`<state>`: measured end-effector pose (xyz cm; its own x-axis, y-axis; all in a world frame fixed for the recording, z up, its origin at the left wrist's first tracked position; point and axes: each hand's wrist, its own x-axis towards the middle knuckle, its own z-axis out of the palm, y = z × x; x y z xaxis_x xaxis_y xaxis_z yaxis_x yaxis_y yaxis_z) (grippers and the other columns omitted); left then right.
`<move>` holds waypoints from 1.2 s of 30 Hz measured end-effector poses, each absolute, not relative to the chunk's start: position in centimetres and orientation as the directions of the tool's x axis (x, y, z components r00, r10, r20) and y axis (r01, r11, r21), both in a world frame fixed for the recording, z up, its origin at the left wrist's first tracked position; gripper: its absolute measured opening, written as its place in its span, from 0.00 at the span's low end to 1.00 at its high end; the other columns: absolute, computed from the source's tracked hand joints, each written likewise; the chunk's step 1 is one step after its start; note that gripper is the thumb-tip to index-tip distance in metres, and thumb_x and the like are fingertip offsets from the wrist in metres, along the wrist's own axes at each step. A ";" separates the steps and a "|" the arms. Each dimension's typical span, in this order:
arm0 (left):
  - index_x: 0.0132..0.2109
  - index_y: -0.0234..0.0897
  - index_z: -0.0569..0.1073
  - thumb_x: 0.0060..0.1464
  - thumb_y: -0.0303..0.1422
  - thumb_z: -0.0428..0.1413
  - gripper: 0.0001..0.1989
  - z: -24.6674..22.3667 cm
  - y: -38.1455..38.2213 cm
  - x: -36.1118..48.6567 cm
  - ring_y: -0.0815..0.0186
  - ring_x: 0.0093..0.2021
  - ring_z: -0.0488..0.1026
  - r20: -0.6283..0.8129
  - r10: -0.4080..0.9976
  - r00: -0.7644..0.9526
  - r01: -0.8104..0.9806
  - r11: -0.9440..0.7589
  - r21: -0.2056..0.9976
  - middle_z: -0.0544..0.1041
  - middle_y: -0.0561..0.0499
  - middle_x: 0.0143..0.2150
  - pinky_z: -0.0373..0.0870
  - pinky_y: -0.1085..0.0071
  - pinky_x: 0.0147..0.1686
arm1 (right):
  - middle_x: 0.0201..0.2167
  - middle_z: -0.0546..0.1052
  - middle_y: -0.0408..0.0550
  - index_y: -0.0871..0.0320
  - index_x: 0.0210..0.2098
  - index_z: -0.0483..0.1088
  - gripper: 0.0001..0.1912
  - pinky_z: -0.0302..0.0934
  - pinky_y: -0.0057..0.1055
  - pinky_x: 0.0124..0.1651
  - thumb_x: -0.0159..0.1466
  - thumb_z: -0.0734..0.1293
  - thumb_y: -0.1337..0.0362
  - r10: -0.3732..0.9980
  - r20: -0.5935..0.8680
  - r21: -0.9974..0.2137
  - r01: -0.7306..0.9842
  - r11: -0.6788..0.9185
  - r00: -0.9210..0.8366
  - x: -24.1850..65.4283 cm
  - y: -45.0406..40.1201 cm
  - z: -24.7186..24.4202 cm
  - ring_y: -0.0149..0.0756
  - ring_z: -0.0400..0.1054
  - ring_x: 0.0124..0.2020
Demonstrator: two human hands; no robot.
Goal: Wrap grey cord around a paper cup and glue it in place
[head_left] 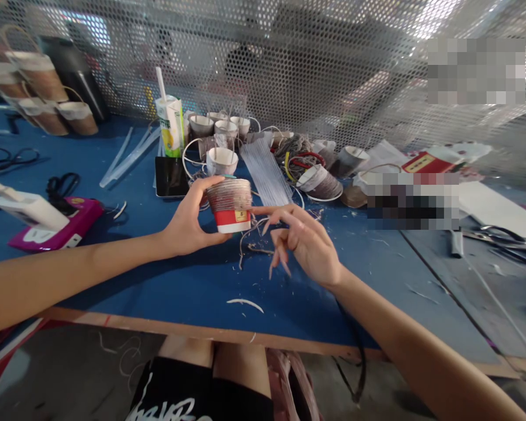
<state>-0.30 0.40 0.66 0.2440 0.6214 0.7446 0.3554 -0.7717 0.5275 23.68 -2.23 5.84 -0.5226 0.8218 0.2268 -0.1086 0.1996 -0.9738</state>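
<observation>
A paper cup (231, 204), wrapped with grey-brown cord on its upper part and showing a red and white band below, is held above the blue table by my left hand (193, 219). The thumb is at its base and the fingers at its top. My right hand (304, 242) is just right of the cup, fingers spread, one fingertip at the cup's side near the small yellow label. Nothing is gripped in it. Behind the held cup stands a white cup (221, 160) with a cord handle.
Several cups, a drink carton (170, 126), a phone (170, 176) and clear strips (267, 169) lie behind my hands. Left is a purple power strip (76, 219); right are scissors (499, 235). Finished-looking baskets (76, 117) stand far left. A mesh screen (254, 64) rises behind.
</observation>
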 end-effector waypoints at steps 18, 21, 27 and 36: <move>0.63 0.44 0.57 0.46 0.40 0.67 0.40 1.0 0.4 -0.2 0.54 0.56 0.70 0.772 0.581 0.259 0.379 -0.796 0.472 0.66 0.43 0.56 0.74 0.56 0.53 | 0.58 0.71 0.57 0.58 0.38 0.65 0.14 0.65 0.25 0.19 0.70 0.58 0.53 0.726 0.326 -0.897 0.044 0.439 -0.605 23.3 -3.4 5.6 0.17 0.60 0.15; 0.63 0.45 0.55 0.45 0.43 0.67 0.43 0.4 0.7 -0.3 0.54 0.58 0.67 0.787 0.579 0.213 0.326 -0.801 0.502 0.62 0.42 0.59 0.75 0.58 0.52 | 0.46 0.80 0.52 0.58 0.30 0.66 0.17 0.61 0.24 0.15 0.69 0.58 0.54 0.807 0.465 -0.875 -0.054 0.480 -0.363 23.5 -3.0 5.0 0.17 0.50 0.10; 0.62 0.45 0.51 0.48 0.45 0.66 0.42 -0.5 1.0 -0.1 0.55 0.59 0.66 0.786 0.585 0.200 0.238 -0.807 0.541 0.57 0.40 0.59 0.74 0.56 0.53 | 0.46 0.80 0.52 0.58 0.26 0.66 0.16 0.57 0.24 0.16 0.68 0.59 0.58 0.720 0.582 -0.787 -0.040 0.615 -0.378 24.0 -3.3 4.9 0.19 0.55 0.13; 0.59 0.48 0.50 0.48 0.52 0.63 0.40 0.1 0.5 0.1 0.54 0.61 0.64 0.766 0.591 0.253 0.177 -0.807 0.564 0.56 0.41 0.60 0.73 0.53 0.55 | 0.59 0.71 0.54 0.56 0.35 0.64 0.10 0.68 0.29 0.23 0.67 0.62 0.56 0.758 0.294 -0.955 -0.143 0.260 -0.583 23.4 -3.6 5.5 0.19 0.59 0.15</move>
